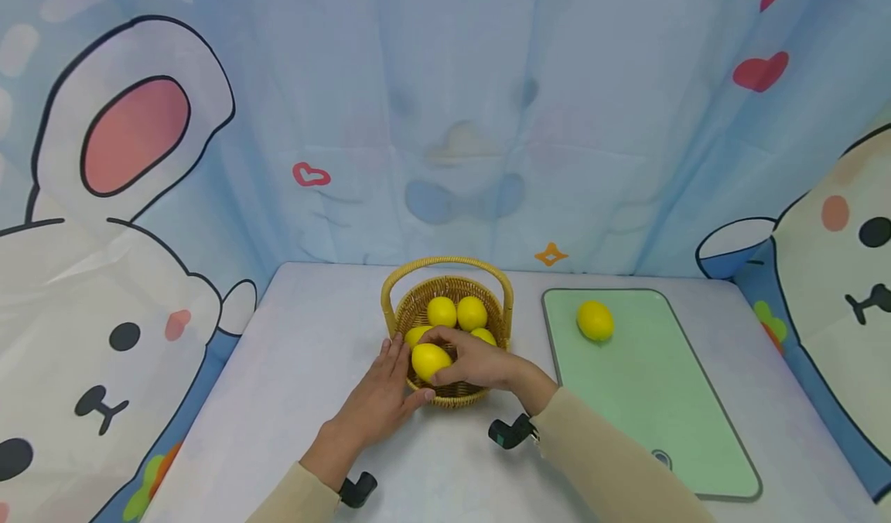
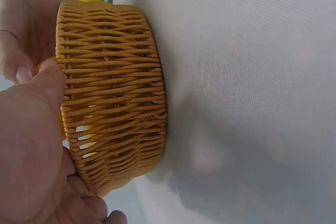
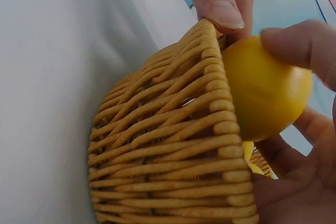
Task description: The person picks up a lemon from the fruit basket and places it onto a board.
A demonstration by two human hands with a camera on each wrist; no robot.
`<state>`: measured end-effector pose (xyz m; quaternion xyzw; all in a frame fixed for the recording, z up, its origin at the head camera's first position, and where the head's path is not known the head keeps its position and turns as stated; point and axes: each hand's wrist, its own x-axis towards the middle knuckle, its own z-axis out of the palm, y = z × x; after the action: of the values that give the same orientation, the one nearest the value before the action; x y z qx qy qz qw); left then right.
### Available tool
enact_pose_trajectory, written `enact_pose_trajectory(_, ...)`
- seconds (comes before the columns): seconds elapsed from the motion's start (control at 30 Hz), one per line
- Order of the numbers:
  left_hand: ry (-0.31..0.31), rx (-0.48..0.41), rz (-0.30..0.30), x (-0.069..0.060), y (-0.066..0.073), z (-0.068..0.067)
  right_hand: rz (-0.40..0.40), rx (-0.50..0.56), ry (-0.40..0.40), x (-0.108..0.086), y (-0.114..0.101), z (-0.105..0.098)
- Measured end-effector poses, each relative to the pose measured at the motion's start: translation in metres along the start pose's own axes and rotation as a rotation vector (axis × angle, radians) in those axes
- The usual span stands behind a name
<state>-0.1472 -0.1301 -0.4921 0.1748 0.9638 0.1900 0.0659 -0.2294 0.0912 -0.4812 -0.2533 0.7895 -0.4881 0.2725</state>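
A wicker basket (image 1: 452,401) with an arched handle stands on the table and holds several yellow lemons (image 1: 472,312). Over its front part my right hand (image 1: 480,362) grips one lemon (image 1: 430,362) between thumb and fingers. In the right wrist view this lemon (image 3: 268,90) sits at rim height, partly behind the woven wall. Against the basket's left side rests my left hand (image 1: 379,395), fingers extended and thumb on the front rim. The left wrist view shows the left thumb (image 2: 50,82) touching the rim. Part of the basket's contents is hidden by my hands.
Right of the basket lies a pale green board (image 1: 640,399) with a single lemon (image 1: 595,321) near its far end. A blue printed curtain (image 1: 452,121) hangs behind the white table (image 1: 306,337) and along both sides.
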Motion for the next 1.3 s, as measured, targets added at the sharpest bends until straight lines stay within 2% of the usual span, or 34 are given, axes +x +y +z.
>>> enact_pose_trajectory(0.13,0.002,-0.006,-0.004,0.000,0.000,0.000,-0.031,-0.029,0.060,-0.003,-0.001,0.001)
enact_pose_trajectory(0.37,-0.002,0.005,-0.023,0.000,0.001,0.001,-0.088,0.008,0.218,-0.010,0.003,0.001)
enact_pose_trajectory(0.77,0.006,0.082,-0.018,0.001,0.001,0.003,-0.064,-0.045,0.448,-0.028,0.001,-0.004)
enact_pose_trajectory(0.93,0.003,0.069,-0.007,0.001,0.001,0.002,-0.056,-0.059,0.489,-0.036,0.002,-0.006)
enact_pose_trajectory(1.3,0.004,0.042,-0.011,0.003,0.000,0.003,-0.142,-0.083,0.542,-0.064,-0.002,-0.011)
